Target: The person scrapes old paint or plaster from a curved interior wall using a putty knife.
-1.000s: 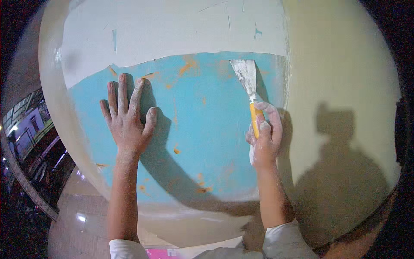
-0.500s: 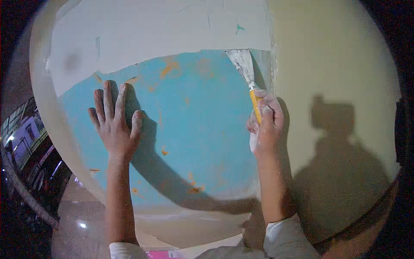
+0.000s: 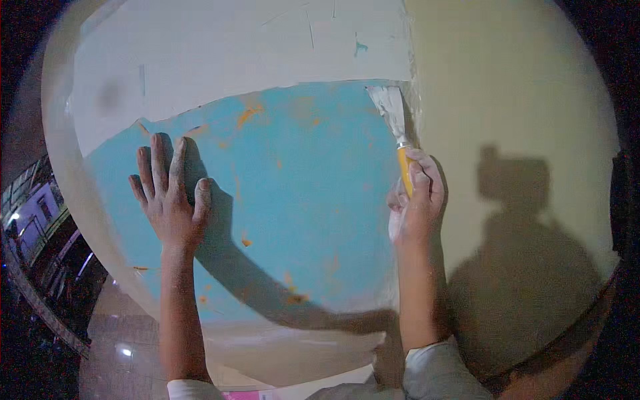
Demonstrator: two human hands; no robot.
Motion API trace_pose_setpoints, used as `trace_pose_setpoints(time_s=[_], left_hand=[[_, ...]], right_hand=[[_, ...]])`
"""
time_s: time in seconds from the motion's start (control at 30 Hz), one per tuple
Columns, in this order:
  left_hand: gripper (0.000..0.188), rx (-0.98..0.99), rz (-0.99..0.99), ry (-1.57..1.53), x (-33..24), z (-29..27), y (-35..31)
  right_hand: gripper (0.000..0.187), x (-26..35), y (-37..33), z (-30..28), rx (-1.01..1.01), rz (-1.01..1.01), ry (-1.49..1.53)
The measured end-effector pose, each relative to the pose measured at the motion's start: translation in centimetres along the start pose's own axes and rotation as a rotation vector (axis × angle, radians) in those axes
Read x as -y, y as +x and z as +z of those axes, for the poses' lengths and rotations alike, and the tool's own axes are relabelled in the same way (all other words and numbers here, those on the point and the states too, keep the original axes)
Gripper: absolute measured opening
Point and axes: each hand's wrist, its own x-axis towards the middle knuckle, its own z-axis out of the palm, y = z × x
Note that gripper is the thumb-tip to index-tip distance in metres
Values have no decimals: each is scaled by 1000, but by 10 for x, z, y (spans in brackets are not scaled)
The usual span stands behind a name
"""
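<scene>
Your right hand [image 3: 420, 190] grips the scraper [image 3: 401, 143], its blade at the blue patch's [image 3: 307, 193] upper right; left hand [image 3: 175, 210] fingers spread, empty. Scraping appears in hand; the next stroke calls for steady blade angle.

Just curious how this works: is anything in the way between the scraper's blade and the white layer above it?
Nothing visible. The right hand holds the yellow-handled scraper with its blade at or just below the edge of the white layer; the left hand is off to the left.
</scene>
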Motion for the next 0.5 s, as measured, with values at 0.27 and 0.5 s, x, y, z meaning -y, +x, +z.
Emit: trace_pose_setpoints(time_s=[0.27,0.5], left_hand=[[59,-27,15,13,10,0,-1],[64,-32,7,2,8,2,-3]], right_hand=[[19,-1,0,11,-75,48,5],[21,-4,6,5,-108,-19,-29]])
